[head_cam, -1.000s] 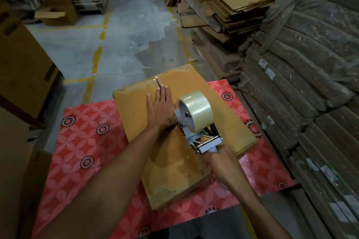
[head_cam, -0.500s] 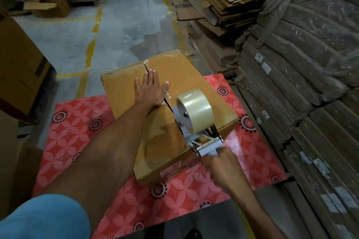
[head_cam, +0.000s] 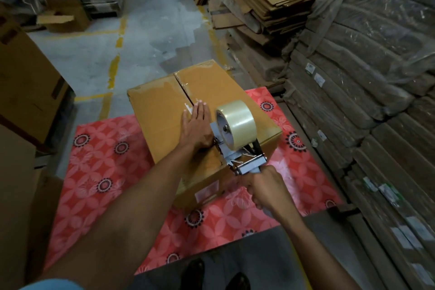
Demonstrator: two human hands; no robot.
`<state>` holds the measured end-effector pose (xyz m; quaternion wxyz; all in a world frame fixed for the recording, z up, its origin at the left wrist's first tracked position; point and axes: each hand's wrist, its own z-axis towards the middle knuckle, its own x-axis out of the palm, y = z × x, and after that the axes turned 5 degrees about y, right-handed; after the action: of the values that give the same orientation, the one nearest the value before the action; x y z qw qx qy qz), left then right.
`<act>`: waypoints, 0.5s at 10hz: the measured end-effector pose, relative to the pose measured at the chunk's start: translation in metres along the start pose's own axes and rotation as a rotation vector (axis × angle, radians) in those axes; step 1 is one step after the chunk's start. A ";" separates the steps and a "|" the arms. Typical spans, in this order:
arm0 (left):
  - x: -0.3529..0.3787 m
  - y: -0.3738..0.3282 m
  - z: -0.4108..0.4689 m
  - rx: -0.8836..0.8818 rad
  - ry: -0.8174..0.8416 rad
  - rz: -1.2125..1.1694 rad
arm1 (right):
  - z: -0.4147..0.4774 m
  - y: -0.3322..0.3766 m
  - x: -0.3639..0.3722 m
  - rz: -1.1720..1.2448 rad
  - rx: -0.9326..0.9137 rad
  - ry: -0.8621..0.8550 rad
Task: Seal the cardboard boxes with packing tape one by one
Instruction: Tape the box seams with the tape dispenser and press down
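The right hand (head_cam: 263, 186) is closed in a full fist around the handle of a tape dispenser (head_cam: 237, 146) at the near edge of a cardboard box (head_cam: 162, 122), while the left hand (head_cam: 196, 125) lies open and flat, fingers together, pressing on the box top beside the centre seam (head_cam: 186, 93) and holding nothing. The box sits on a surface covered with a red floral cloth (head_cam: 113, 162), its far end overhanging the concrete floor (head_cam: 150, 37), with stacks of flattened cartons (head_cam: 266, 0) to the right. A glossy strip of clear tape (head_cam: 182, 83) shows along the far part of the seam; whether it runs unbroken under the palm to the dispenser cannot be told. The box looks stiff at its edges and corners but likely gives in the middle of the flaps, so the flat palm beside the seam appears a sound place to bear down, spreading pressure without denting the board. Its weight cannot be judged, though a smooth cloth under it may let it slide when the tape is drawn, which makes the steadying hand useful. To shift or turn the box, the lower corners and side walls would probably offer the firmest hold. The dispenser, carrying a full roll (head_cam: 235, 120), seems rigid and top-heavy, best kept gripped at the handle, clear of the metal cutter end (head_cam: 247, 166). The tape itself is thin, sticky and liable to wrinkle if slack.
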<state>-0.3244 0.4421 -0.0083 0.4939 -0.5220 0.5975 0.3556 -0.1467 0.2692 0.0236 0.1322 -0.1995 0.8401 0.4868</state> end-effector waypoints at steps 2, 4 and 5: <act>-0.002 -0.004 -0.007 0.000 0.040 0.023 | -0.024 -0.016 -0.004 0.081 -0.033 -0.011; 0.004 -0.007 0.000 -0.048 0.004 -0.082 | -0.055 -0.054 -0.006 -0.012 -0.018 -0.015; 0.001 -0.007 0.000 -0.058 -0.045 -0.061 | -0.056 -0.062 -0.004 0.021 -0.036 -0.072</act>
<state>-0.3175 0.4402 -0.0082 0.5024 -0.5462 0.5595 0.3690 -0.1164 0.1941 0.0053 0.1536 -0.1755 0.8280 0.5100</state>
